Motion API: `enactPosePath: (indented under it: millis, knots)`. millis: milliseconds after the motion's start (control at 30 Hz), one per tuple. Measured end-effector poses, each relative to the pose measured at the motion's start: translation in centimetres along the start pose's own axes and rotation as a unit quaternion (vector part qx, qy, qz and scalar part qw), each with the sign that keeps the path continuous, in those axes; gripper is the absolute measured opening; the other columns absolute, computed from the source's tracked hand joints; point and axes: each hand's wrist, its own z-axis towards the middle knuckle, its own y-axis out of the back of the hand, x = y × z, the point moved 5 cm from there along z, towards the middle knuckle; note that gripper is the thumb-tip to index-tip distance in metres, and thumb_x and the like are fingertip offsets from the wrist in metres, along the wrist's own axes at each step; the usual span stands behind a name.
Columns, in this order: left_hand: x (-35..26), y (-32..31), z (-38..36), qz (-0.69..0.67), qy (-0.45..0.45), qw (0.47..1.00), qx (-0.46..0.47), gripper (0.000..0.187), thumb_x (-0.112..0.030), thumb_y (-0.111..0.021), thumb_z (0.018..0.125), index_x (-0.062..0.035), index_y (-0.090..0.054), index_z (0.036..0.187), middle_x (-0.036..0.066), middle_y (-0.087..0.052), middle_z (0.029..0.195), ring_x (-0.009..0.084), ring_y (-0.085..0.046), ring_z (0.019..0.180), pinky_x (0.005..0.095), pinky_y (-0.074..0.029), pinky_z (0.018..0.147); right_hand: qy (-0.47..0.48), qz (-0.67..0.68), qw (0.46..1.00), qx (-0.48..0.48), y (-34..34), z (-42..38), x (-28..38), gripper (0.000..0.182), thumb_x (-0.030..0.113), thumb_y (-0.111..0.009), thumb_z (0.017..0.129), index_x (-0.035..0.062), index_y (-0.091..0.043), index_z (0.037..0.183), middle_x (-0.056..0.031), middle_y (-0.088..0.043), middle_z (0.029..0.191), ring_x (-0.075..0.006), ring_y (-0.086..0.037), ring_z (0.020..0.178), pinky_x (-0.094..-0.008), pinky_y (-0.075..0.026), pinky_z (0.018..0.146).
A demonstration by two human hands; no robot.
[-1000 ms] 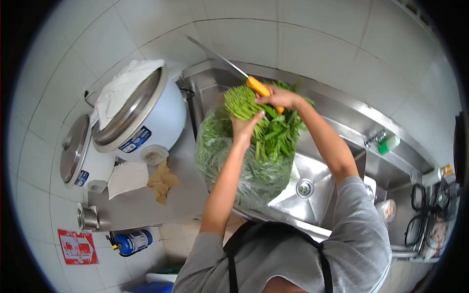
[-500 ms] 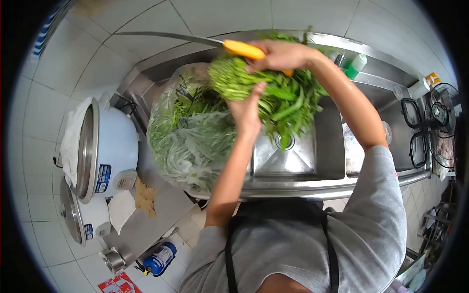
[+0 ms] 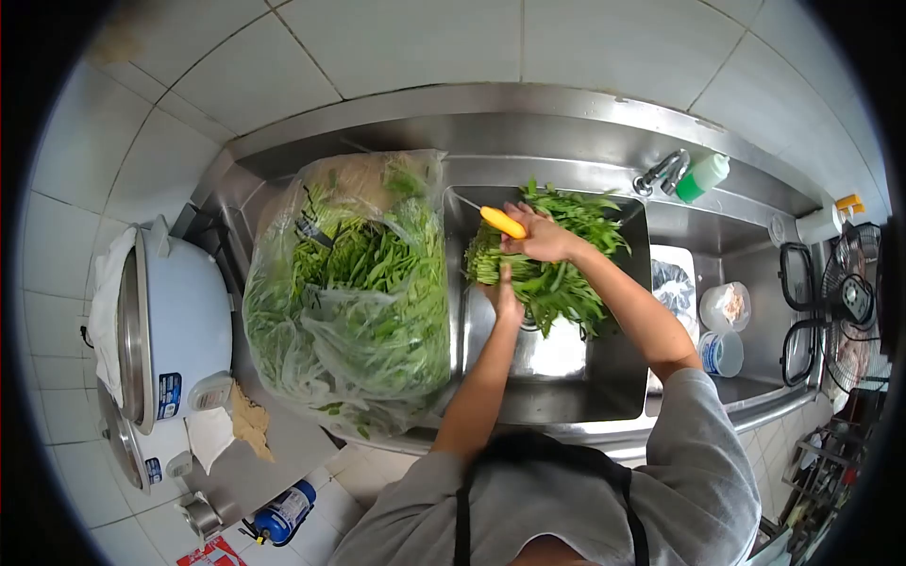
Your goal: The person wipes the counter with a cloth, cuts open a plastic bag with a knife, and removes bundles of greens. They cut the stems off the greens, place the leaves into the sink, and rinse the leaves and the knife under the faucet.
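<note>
A thick bunch of leafy green vegetables (image 3: 571, 302) is between my two hands over the sink basin (image 3: 528, 401), stems to the left and leaves to the right. My left hand (image 3: 507, 297) grips the bunch from below, near the stems. Above it, my right hand (image 3: 547, 236) is closed around a knife with a yellow handle (image 3: 503, 223) and presses against the top of the bunch. The blade points up and left, seen only in part. Left of the basin, a large clear plastic bag (image 3: 377, 349) holds more of the same greens.
A faucet (image 3: 663, 172) and a green soap bottle (image 3: 703, 177) stand at the back right. Plastic tubs (image 3: 725, 307) sit in the right basin, with a black fan (image 3: 854, 302) beyond. Rice cookers (image 3: 189, 325) stand at left, a blue fire extinguisher (image 3: 285, 512) below.
The bunch, both hands and the knife have moved away from the bag and down into the middle basin. The knife's blade shows much less now. My head view has shifted.
</note>
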Motion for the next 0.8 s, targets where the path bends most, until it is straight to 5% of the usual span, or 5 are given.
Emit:
enactPosePath:
  millis: [67, 300, 433, 533, 800]
  knots:
    - [1.2, 2.0, 2.3, 0.048, 0.127, 0.982, -0.128, 0.126, -0.04, -0.074, 0.067, -0.0202, 0.033, 0.129, 0.016, -0.021, 0.14, 0.0301, -0.041, 0.117, 0.0485, -0.044, 0.089, 0.0, -0.038, 0.998, -0.045, 1.3, 1.0, -0.7, 0.043, 0.035, -0.059, 0.074, 0.0124, -0.053, 0.11, -0.0165, -0.021, 0.143, -0.0346, -0.011, 0.134, -0.048, -0.01, 0.105]
    - [9.6, 10.1, 10.1, 0.099, 0.29, 0.948, -0.081, 0.119, -0.04, -0.07, 0.072, -0.0192, 0.031, 0.131, 0.015, -0.015, 0.143, 0.0332, -0.04, 0.118, 0.0518, -0.039, 0.093, -0.071, 0.094, 0.988, -0.104, 5.0, -1.4, -3.9, 0.035, 0.022, -0.062, 0.073, 0.0056, -0.053, 0.103, -0.0138, -0.055, 0.107, -0.0276, -0.053, 0.102, -0.0349, -0.038, 0.089]
    - [11.3, 12.5, 9.3, 0.147, 0.331, 0.926, -0.106, 0.108, -0.035, -0.064, 0.078, -0.0154, 0.028, 0.133, 0.016, -0.016, 0.142, 0.0309, -0.038, 0.12, 0.0478, -0.036, 0.096, -0.061, 0.157, 0.975, -0.148, 4.3, -4.2, -4.6, 0.026, 0.011, -0.061, 0.073, 0.0026, -0.052, 0.096, -0.0108, -0.055, 0.079, -0.0187, -0.053, 0.076, -0.0299, -0.042, 0.072]
    - [12.1, 14.4, 8.7, 0.19, 0.244, 0.941, -0.141, 0.05, -0.033, -0.061, 0.08, -0.0136, -0.041, 0.122, 0.007, -0.04, 0.13, 0.0288, -0.045, 0.109, 0.0484, -0.038, 0.081, -0.085, 0.165, 0.969, -0.165, 3.3, -8.4, -4.2, 0.025, 0.016, -0.063, 0.075, 0.0011, -0.053, 0.091, -0.0094, -0.055, 0.067, -0.0183, -0.051, 0.063, -0.0318, -0.043, 0.062]
    - [4.5, 10.8, 1.2, 0.363, 0.189, 0.912, -0.036, 0.062, -0.027, -0.064, 0.075, -0.0041, -0.033, 0.124, 0.01, -0.043, 0.125, 0.0249, -0.041, 0.111, 0.0412, -0.037, 0.083, -0.203, 0.005, 0.976, -0.08, -1.9, -22.6, -8.2, 0.049, 0.044, -0.062, 0.078, -0.0023, -0.058, 0.093, -0.02, -0.059, 0.07, -0.0312, -0.061, 0.069, -0.0372, -0.045, 0.063]
